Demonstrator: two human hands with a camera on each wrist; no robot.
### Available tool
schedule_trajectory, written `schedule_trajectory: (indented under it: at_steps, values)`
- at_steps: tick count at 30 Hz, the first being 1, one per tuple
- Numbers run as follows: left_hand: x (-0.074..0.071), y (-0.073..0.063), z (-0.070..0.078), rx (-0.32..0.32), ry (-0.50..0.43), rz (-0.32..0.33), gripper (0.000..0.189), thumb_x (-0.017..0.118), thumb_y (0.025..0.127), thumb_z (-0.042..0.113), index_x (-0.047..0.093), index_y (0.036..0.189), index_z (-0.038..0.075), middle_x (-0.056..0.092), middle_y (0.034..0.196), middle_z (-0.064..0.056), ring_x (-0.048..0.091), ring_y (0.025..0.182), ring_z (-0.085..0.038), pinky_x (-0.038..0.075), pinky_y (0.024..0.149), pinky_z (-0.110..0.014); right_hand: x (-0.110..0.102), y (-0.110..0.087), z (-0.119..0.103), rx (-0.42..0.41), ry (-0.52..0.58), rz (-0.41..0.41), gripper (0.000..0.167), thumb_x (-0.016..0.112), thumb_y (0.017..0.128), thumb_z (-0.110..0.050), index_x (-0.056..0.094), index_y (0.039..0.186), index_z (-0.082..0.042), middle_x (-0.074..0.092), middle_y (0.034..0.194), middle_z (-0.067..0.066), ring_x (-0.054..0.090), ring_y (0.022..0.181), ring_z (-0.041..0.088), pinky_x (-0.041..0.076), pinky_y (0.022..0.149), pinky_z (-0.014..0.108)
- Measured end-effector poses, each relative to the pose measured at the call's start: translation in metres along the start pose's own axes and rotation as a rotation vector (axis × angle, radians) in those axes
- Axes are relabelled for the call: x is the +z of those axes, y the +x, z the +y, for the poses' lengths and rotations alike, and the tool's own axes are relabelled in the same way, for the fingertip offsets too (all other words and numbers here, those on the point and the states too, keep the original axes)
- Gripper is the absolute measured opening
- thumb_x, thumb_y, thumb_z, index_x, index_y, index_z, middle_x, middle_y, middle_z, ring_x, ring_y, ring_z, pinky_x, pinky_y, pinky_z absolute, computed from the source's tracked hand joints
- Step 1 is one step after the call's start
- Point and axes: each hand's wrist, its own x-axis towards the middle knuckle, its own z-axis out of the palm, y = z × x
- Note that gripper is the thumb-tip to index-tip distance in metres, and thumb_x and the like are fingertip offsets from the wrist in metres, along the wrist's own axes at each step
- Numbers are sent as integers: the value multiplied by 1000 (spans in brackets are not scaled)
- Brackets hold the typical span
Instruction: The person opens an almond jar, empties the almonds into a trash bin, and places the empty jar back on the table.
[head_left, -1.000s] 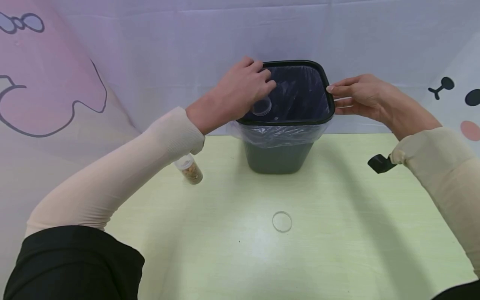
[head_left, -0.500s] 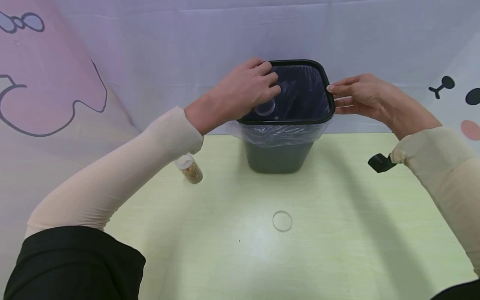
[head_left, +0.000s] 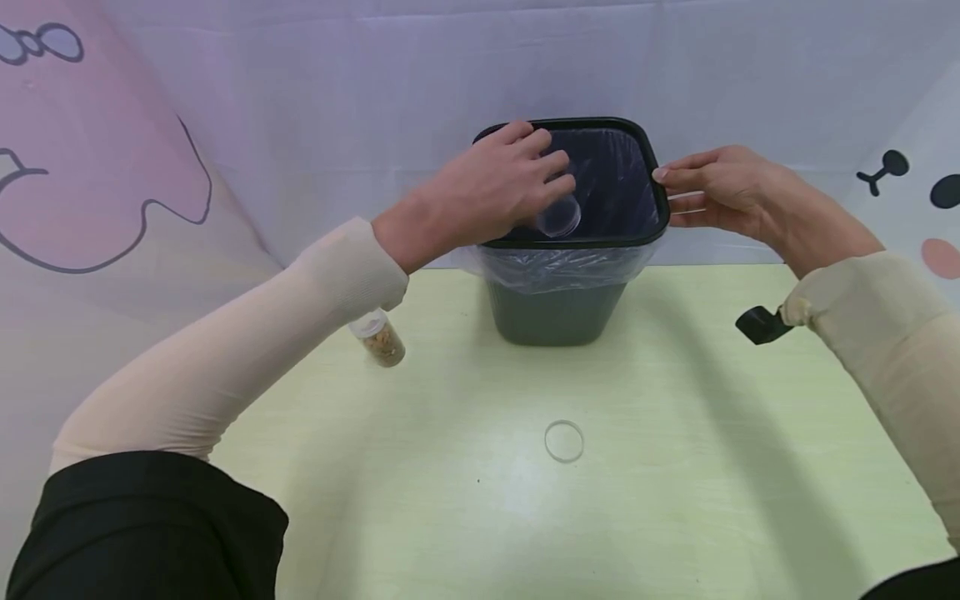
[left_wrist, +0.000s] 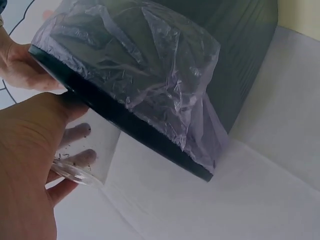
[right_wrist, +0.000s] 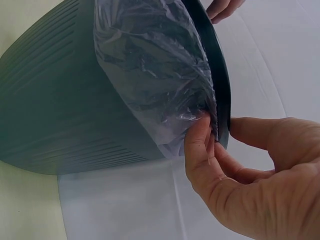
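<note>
My left hand grips a clear plastic jar over the mouth of a dark green trash bin. Small dark bits cling inside the jar in the left wrist view, where the fingers show through its wall. Over the bin's rim is folded a translucent trash bag. At the bin's right side, my right hand pinches the rim between thumb and fingers, with the fingertips against the bag's folded edge. The bottom of the bin's inside is hidden.
A small clear jar of brownish bits stands on the table left of the bin, partly behind my left sleeve. A thin pale ring lies in front. Close behind the bin hangs a printed cloth.
My left hand has moved right over the bin's mouth with the clear jar, and more of the jar shows. The right hand keeps its place on the rim.
</note>
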Motion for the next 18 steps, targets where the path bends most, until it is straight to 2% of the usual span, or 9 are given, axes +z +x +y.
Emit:
schedule_trajectory:
  at_steps: [5, 7, 10, 14, 18]
  values:
    - [2, -1, 1, -5, 88, -79, 30, 60, 103, 4, 58, 133, 4, 63, 134, -15, 56, 123, -37, 42, 111, -47, 1, 0, 0, 0, 2, 0, 29, 69, 99, -21, 56, 124, -15, 71, 96, -5, 74, 85, 14, 62, 74, 29]
    - [2, -1, 1, -29, 85, -102, 31, 59, 103, 3, 58, 134, 3, 63, 135, -16, 55, 124, -38, 42, 111, -48, 1, 0, 0, 0, 0, 0, 31, 69, 100, -22, 55, 126, -15, 71, 96, -5, 74, 85, 13, 61, 74, 28]
    - [3, -1, 2, -89, 16, -98, 36, 64, 104, 16, 57, 136, 4, 62, 137, -15, 55, 122, -38, 43, 109, -48, 1, 0, 0, -1, -4, 1, 32, 69, 100, -22, 55, 127, -15, 70, 97, -5, 74, 86, 13, 61, 74, 28]
    - [3, 0, 3, -160, -80, -79, 58, 67, 100, 44, 54, 143, 7, 60, 141, -14, 56, 122, -38, 45, 104, -49, 1, 0, 1, -4, 3, 0, 24, 69, 99, -21, 59, 120, -15, 70, 97, -5, 74, 86, 14, 62, 74, 29]
    - [2, 0, 3, -186, -126, -90, 65, 66, 100, 50, 51, 146, 7, 58, 141, -13, 58, 121, -39, 47, 99, -51, 1, 0, 1, -8, 1, -2, 22, 69, 100, -22, 60, 119, -15, 70, 97, -5, 74, 86, 14, 62, 75, 29]
